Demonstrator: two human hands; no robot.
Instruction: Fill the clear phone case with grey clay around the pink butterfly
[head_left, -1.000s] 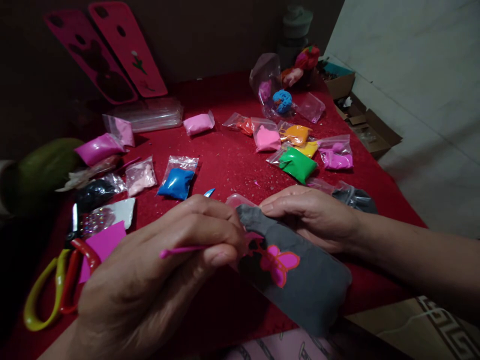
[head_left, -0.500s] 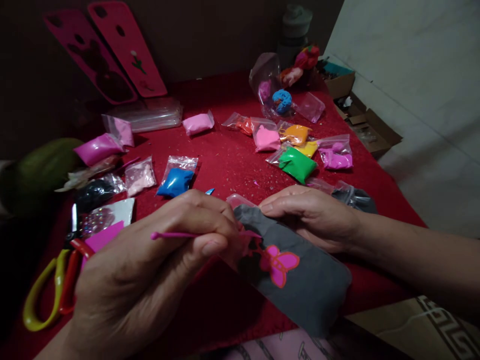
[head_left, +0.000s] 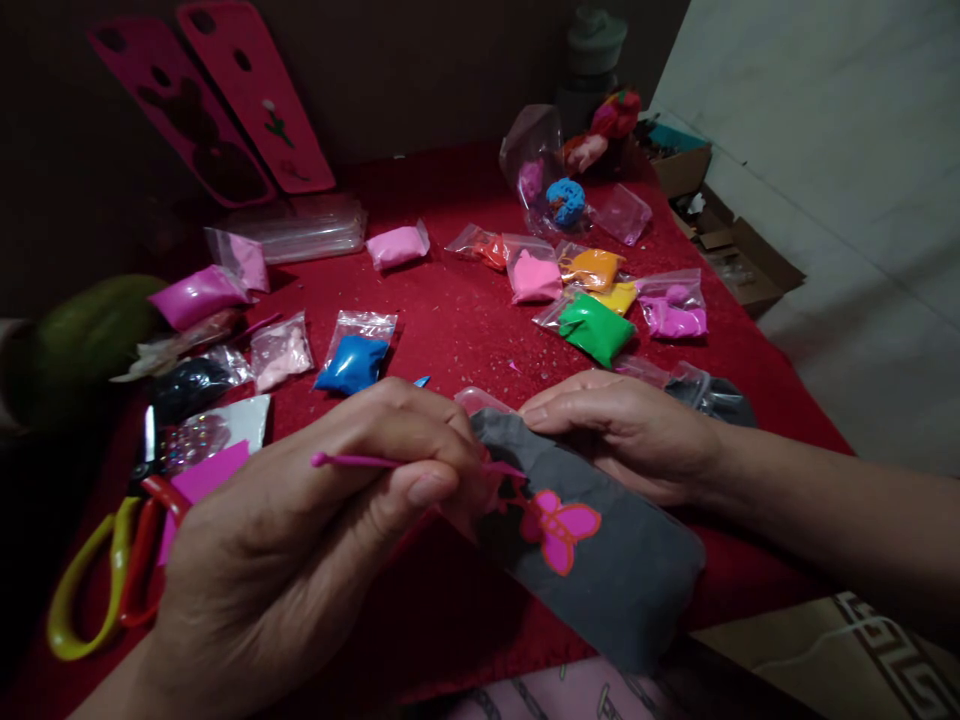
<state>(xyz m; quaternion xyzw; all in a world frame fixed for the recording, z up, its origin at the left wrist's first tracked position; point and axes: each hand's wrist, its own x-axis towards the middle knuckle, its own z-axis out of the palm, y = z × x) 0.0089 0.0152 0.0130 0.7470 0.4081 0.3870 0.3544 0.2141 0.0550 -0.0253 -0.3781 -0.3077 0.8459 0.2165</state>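
Note:
Between thumb and fingers, my left hand [head_left: 315, 540] pinches a thin pink modelling tool [head_left: 352, 461], its tip over the upper left part of a phone case [head_left: 630, 570]. Dark grey clay covers the case, which lies tilted in front of me. On it is a pink butterfly [head_left: 559, 528] with an orange-red outline, and orange-red marks lie beside it near the tool tip. My right hand [head_left: 630, 430] grips the case along its far edge, thumb on top and fingers mostly hidden underneath. My left fingers hide the case's left end in part.
Bags of coloured clay lie across the red cloth [head_left: 450, 320], among them a blue bag [head_left: 352, 362] and a green bag [head_left: 594, 328]. Scissors with yellow and red handles [head_left: 90, 580] lie at the left. Two decorated pink phone cases [head_left: 255, 90] lean at the back; cardboard boxes [head_left: 750, 260] stand right.
My left hand and the pink tool have shifted very slightly right, with the tool's rear end a little higher. My right hand keeps its hold on the case.

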